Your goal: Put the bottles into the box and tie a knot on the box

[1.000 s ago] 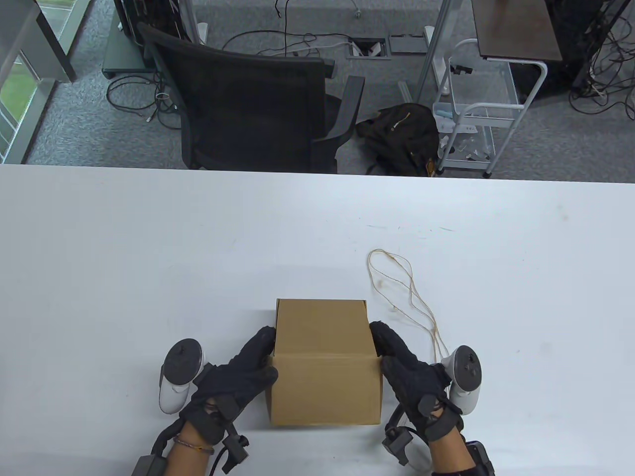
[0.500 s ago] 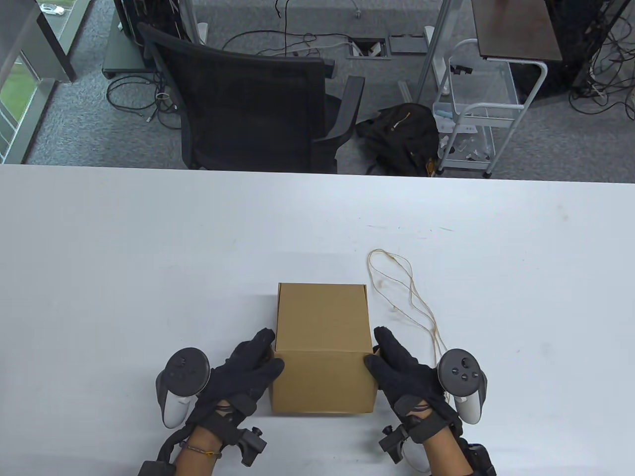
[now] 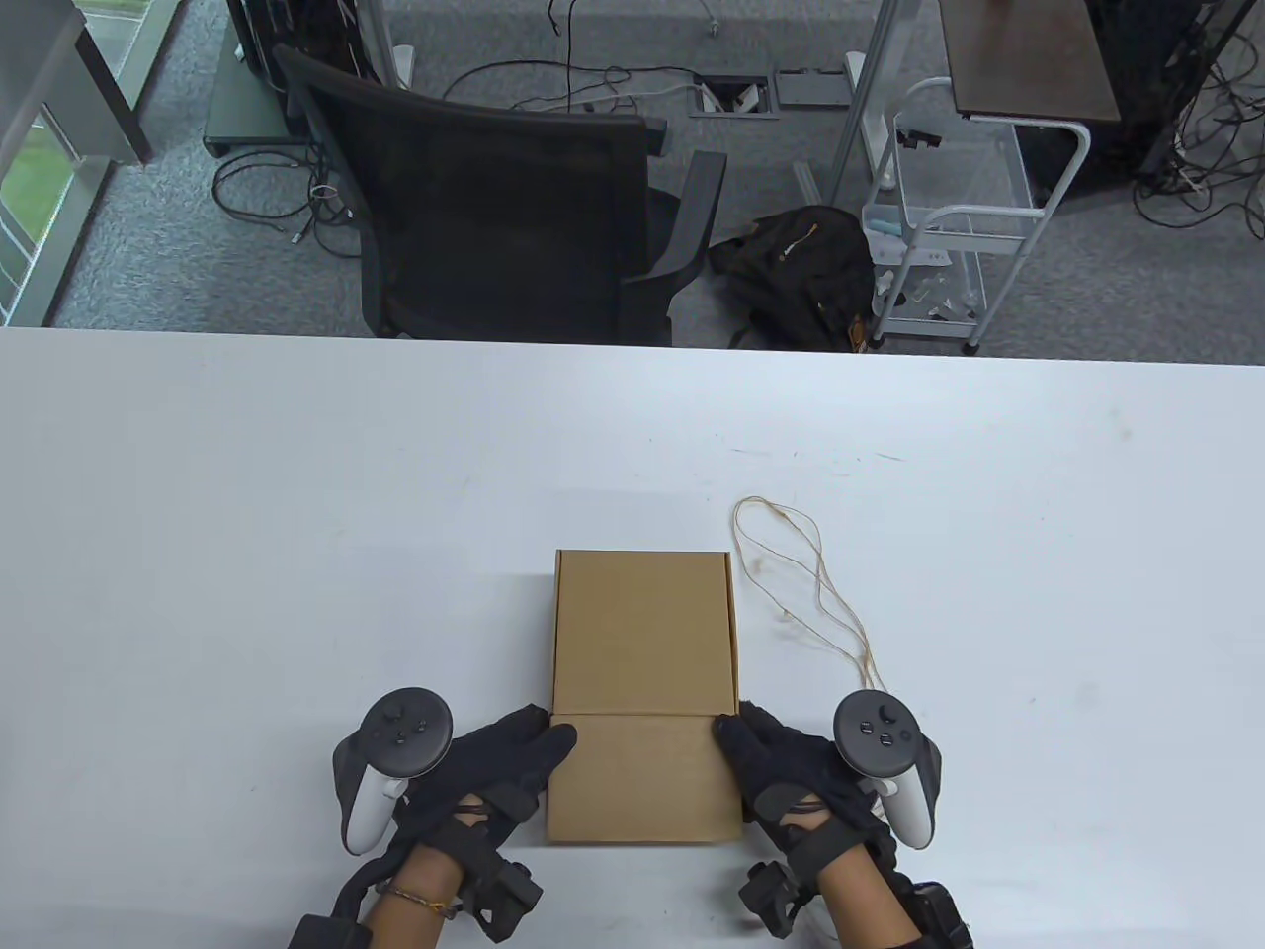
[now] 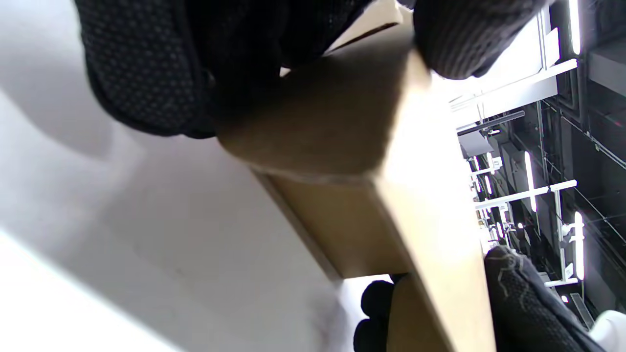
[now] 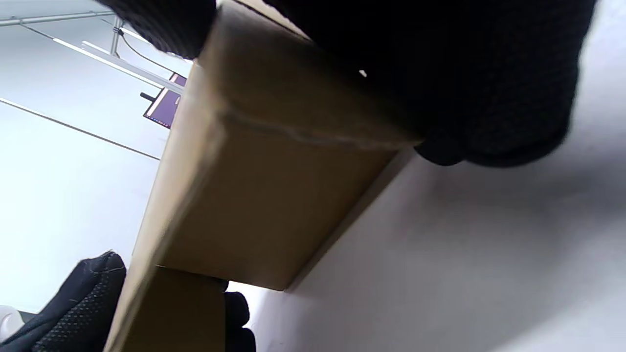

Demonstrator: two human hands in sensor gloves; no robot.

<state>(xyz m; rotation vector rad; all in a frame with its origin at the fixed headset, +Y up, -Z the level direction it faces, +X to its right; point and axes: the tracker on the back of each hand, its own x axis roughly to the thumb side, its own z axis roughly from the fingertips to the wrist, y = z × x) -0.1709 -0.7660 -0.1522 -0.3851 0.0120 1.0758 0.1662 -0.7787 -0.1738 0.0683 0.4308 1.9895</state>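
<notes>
A closed brown cardboard box point(image 3: 642, 633) lies on the white table point(image 3: 247, 544), near its front edge. My left hand point(image 3: 504, 761) grips the box's near left side and my right hand point(image 3: 781, 761) grips its near right side. In the left wrist view my gloved fingers point(image 4: 146, 73) curl round the box point(image 4: 342, 146) with the thumb over its edge. The right wrist view shows the same hold on the box point(image 5: 254, 195). A thin tan string point(image 3: 820, 583) lies in loose loops on the table just right of the box. No bottle is in view.
Behind the table's far edge stand a black office chair point(image 3: 494, 198), a black bag point(image 3: 801, 267) and a white wire cart point(image 3: 949, 227) on the grey carpet. Cables lie on the floor.
The box has tipped away from me, so a longer face now points up and its far edge lies farther out. Both hands slid back toward me along its sides.
</notes>
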